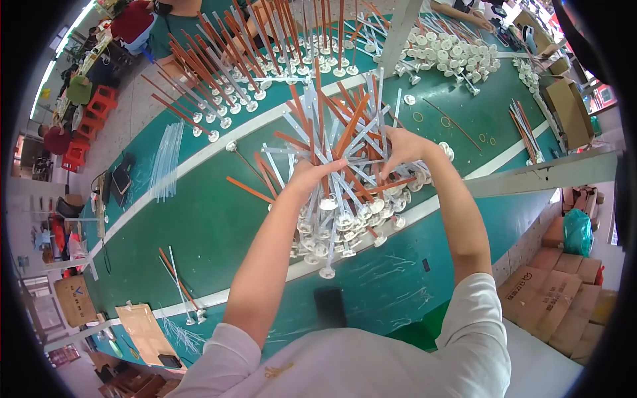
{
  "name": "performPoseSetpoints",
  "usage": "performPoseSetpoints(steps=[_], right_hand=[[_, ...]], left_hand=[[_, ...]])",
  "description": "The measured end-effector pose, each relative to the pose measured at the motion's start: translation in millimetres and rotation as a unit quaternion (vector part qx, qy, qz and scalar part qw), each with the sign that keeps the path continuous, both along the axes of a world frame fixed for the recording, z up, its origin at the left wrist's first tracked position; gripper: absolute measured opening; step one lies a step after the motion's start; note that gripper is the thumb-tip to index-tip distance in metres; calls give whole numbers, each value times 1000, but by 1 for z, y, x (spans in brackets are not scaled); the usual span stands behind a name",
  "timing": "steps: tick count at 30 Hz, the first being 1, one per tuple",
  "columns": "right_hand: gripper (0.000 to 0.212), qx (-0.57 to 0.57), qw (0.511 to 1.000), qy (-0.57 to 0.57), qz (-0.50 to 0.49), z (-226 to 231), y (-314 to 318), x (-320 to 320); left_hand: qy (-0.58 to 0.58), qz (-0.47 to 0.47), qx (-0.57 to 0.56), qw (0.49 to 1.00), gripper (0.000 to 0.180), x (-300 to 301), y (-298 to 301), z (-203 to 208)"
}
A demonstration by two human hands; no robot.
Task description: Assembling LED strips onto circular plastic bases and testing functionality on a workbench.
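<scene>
A dense heap of thin rods [352, 126], some brown and some transparent or silvery, lies in front of me. Round white discs [345, 219] sit on the rod ends, mostly toward my body. My left hand [312, 176] wraps the heap's left side, its thumb stretched over the rods and its other fingers hidden among them. On the other side, my right hand [405, 147] curves round the rods with its thumb pointing down. The rods cross at many angles between the two hands.
Many similar rods [265, 40] stand upright on their discs at the far side of the green table [192, 225]. A pile of white discs [458, 53] lies far right. Transparent strips [167, 159] lie left. A dark phone-like object [330, 307] is near my body; a metal post [551, 174] stands right.
</scene>
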State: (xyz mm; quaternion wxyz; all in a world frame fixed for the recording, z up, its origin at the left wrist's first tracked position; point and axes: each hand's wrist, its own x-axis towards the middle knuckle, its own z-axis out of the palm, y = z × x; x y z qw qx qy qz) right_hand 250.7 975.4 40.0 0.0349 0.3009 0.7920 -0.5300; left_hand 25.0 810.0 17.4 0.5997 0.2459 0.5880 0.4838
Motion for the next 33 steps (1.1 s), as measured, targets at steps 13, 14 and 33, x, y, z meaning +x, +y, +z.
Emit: performPoseSetpoints(steps=[13, 14, 33], right_hand=[[92, 154, 983, -96, -11, -12, -14, 20], [90, 152, 982, -109, -10, 2, -19, 18], [69, 283, 950, 57, -120, 170, -142, 10]], left_hand=[[78, 20, 13, 997, 46, 22, -14, 17], [55, 23, 10, 998, 46, 21, -17, 18], [42, 69, 233, 969, 35, 1, -121, 162]])
